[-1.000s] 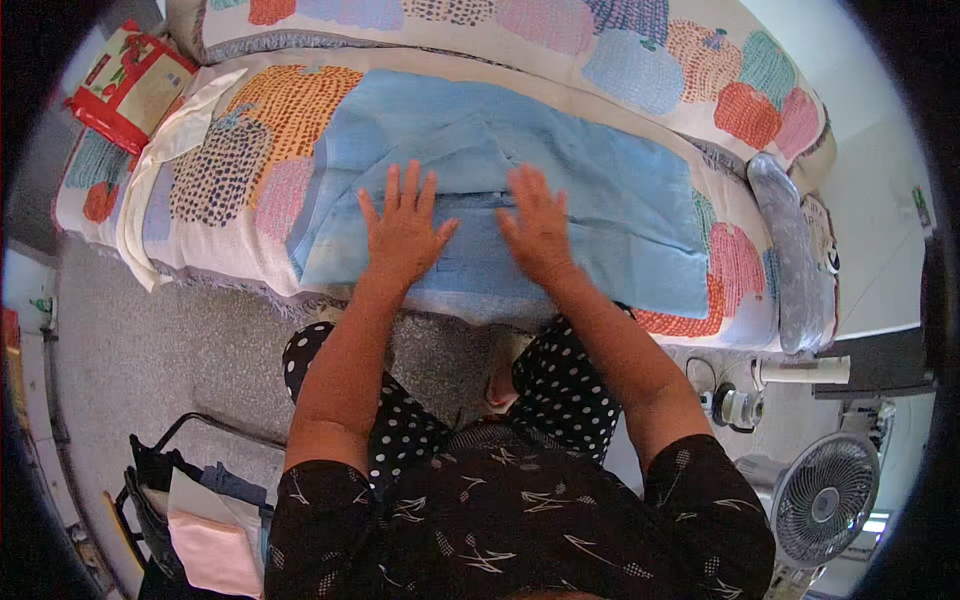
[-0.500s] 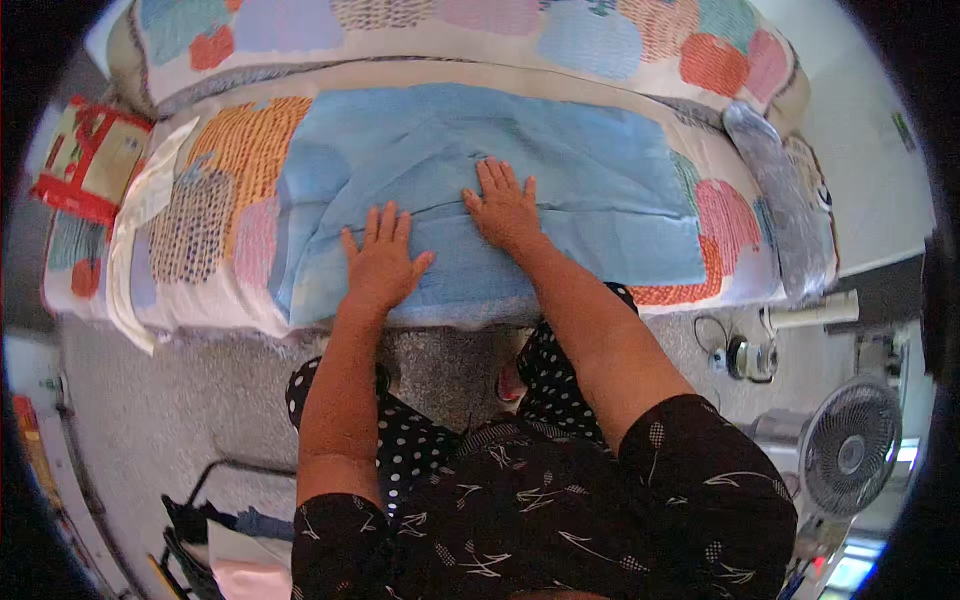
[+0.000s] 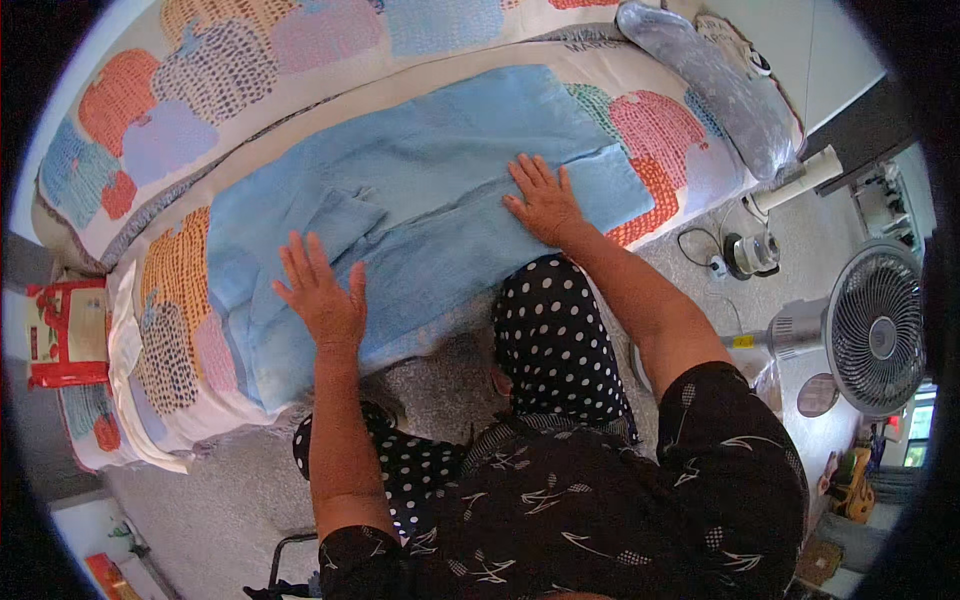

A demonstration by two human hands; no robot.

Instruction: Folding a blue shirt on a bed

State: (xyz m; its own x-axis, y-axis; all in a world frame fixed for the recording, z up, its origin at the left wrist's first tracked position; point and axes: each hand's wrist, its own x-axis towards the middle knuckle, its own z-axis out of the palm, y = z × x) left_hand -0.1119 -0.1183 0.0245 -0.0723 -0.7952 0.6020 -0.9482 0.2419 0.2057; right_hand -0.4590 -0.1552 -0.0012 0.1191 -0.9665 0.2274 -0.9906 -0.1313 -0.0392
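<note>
On the cream, pumpkin-patterned fabric sofa (image 3: 655, 130), we see the blue rectangular cloth (image 3: 430, 180) running lengthwise near-left to far-right, the left hand (image 3: 328, 305) nearer its left end, the right hand (image 3: 548, 210) its right, each grip spread, clasping nothing.

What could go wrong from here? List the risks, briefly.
1. The raised fold near the left hand could get pressed into the blue cloth as a hard crease.
2. The cloth's near edge lies close to the front of the covered sofa, so a pull by the right hand might drag it over.
3. The fan stands off to the right; a step that way might bump it.
</note>
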